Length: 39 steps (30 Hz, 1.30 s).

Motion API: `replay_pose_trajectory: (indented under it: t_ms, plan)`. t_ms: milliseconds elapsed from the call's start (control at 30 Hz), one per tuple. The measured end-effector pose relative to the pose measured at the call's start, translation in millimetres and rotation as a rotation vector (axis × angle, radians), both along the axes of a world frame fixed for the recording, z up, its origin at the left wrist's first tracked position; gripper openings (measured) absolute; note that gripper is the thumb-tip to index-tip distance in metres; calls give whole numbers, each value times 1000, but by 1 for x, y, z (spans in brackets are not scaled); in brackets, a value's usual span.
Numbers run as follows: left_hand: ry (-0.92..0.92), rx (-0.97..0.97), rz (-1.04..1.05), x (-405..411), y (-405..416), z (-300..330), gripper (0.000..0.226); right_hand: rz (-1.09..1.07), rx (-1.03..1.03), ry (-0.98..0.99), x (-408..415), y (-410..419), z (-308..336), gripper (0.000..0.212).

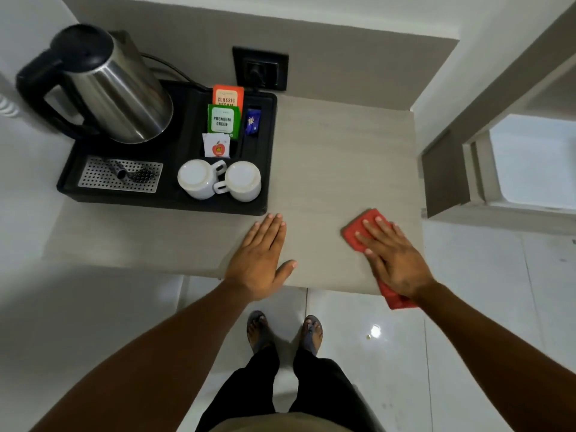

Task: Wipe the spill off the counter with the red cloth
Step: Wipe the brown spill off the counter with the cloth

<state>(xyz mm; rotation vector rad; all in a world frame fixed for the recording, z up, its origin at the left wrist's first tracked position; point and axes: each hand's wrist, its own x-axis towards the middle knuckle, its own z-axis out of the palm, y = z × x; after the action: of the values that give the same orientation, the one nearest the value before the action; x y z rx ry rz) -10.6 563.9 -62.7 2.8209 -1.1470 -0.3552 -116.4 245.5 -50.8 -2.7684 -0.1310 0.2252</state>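
The red cloth [358, 232] lies on the counter [327, 169] near its front right corner, with one end hanging over the front edge. The right hand [394, 260] presses flat on top of it, fingers spread apart and straight, palm down, not curled around the fabric. The left hand [260, 255] rests flat on the bare counter near the middle of the front edge, fingers held together and the thumb sticking out to the side; it holds nothing. The two hands are well apart. No spill can be made out on the counter surface.

A black tray [268, 151] fills the back left part of the counter. On it stand a steel kettle [118, 88] at the back left, a perforated metal drip plate [93, 176] at the front left, two white cups [218, 180] upside down side by side at the front right, and several tea packets [223, 120] upright behind the cups. A wall socket [260, 68] sits just behind the tray.
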Motion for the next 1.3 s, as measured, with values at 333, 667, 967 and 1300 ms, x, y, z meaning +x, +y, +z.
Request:
replay_pose_trajectory:
  t_ms: [333,667,967,1300]
  plan:
    - [1,-57,-16,-12,-26,9,87,-412,-116,-32,151,38,33,56]
    - [-48,-42,-23,-18,2,0,91,132,-68,-69,28,39,16,49]
    - [-52,-13,-30,-19,-2,-1,92,-571,-32,-45,94,49,16,51]
    - [-69,-15,-39,-19,-1,-1,92,-191,-28,-74,-4,70,3,49]
